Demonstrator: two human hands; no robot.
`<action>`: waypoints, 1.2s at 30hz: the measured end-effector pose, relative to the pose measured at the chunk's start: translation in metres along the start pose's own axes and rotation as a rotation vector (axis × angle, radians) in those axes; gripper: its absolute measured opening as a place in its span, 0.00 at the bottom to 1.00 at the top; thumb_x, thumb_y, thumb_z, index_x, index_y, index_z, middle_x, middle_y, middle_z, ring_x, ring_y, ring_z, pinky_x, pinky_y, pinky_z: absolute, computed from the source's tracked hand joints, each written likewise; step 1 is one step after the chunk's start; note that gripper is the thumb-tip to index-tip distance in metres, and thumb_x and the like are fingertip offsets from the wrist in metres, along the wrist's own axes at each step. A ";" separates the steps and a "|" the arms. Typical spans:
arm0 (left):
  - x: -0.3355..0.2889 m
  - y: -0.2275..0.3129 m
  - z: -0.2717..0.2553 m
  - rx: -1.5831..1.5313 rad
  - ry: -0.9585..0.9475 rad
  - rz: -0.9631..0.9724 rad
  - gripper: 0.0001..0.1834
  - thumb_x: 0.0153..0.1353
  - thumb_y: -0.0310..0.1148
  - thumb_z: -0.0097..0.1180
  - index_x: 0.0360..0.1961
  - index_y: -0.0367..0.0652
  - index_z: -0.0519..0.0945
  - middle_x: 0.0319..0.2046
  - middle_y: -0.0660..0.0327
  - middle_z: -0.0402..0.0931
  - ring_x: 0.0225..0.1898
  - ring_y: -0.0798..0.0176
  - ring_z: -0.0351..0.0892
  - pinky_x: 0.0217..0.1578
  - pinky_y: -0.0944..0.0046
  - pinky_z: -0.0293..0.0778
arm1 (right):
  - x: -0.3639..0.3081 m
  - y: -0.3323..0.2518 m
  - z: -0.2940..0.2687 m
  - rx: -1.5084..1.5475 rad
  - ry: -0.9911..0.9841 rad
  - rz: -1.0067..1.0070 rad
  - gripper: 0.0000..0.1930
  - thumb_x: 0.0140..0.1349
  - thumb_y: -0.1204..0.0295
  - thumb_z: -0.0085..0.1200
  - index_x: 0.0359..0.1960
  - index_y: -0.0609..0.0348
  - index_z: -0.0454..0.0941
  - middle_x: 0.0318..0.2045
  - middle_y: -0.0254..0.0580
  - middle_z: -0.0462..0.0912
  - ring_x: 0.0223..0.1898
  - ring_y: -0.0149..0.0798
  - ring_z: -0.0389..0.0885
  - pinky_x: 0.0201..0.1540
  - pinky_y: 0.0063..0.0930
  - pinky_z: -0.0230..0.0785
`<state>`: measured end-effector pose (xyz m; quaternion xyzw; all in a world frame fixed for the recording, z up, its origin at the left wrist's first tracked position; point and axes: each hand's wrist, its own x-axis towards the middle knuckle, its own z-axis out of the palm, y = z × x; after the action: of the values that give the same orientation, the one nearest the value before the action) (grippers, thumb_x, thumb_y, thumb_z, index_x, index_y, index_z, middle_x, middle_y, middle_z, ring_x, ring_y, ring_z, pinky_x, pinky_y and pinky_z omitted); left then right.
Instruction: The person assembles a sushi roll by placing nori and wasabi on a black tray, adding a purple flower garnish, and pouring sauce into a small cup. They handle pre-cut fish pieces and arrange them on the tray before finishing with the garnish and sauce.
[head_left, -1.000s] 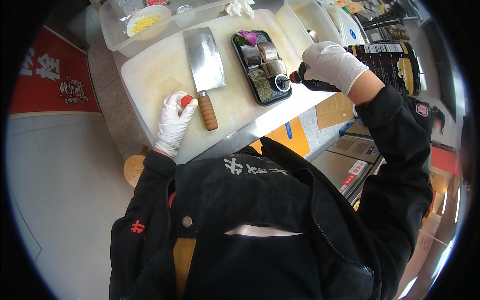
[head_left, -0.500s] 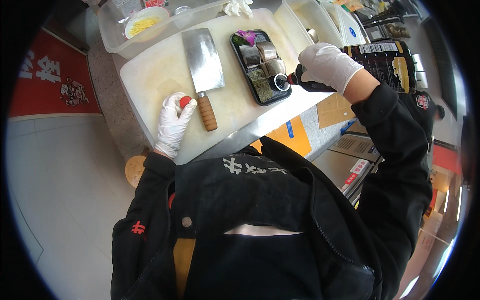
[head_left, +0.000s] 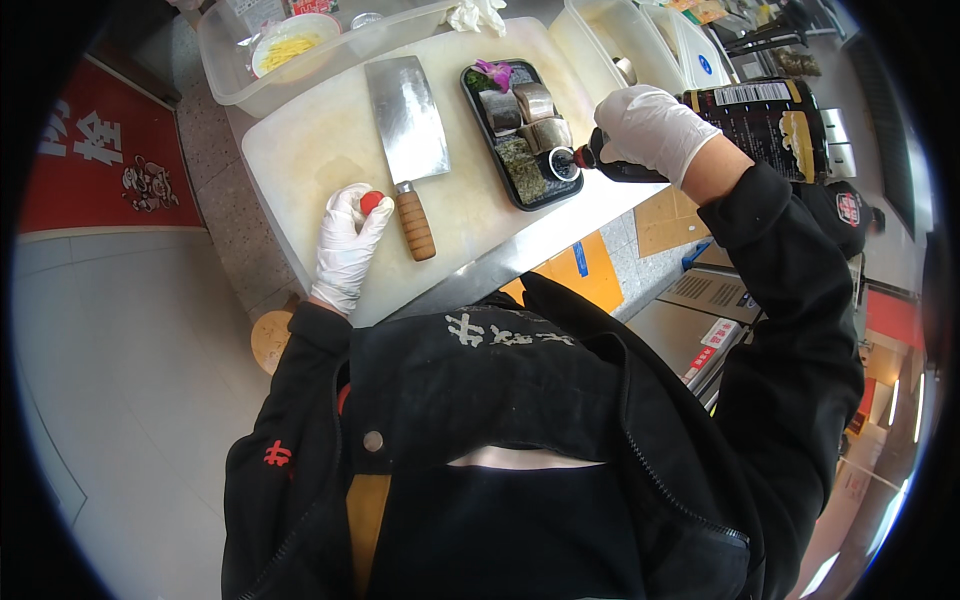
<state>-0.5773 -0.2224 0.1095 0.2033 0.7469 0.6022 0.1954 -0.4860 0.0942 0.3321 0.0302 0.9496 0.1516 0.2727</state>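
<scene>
White gloves: both hands are wearing thin white gloves, with black sleeves behind them.
Right hand (head_left: 655,128): it is wrapping closed around the neck of a large dark bottle (head_left: 740,125), which is lying tilted almost flat with its spout end pointing left.
Bottle spout: it is sitting right at a small round sauce cup (head_left: 562,164) in the near right corner of the black tray (head_left: 477,135).
Left hand (head_left: 350,240): it is curling its fingers around a small red cap (head_left: 371,201), resting on the cutting board (head_left: 310,150).
Tray: it is holding pieces of sliced fish, green garnish and a purple flower, and is lying on the board's right part.
Cleaver (head_left: 408,140): it is lying flat on the board between the two hands, wooden handle toward the person, just beside the left hand.
Clear tub (head_left: 235,60): it is standing behind the board, holding a bowl of yellow shreds (head_left: 287,45).
</scene>
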 end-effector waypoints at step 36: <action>0.001 -0.004 0.000 -0.003 0.000 0.008 0.16 0.64 0.33 0.65 0.49 0.39 0.77 0.37 0.70 0.73 0.33 0.77 0.68 0.38 0.74 0.70 | 0.007 -0.006 -0.007 -0.048 -0.086 0.055 0.15 0.46 0.64 0.65 0.28 0.67 0.85 0.26 0.58 0.84 0.32 0.56 0.86 0.40 0.40 0.79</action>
<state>-0.5788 -0.2225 0.1054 0.2060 0.7451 0.6042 0.1934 -0.4953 0.0878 0.3326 0.0562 0.9318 0.1804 0.3098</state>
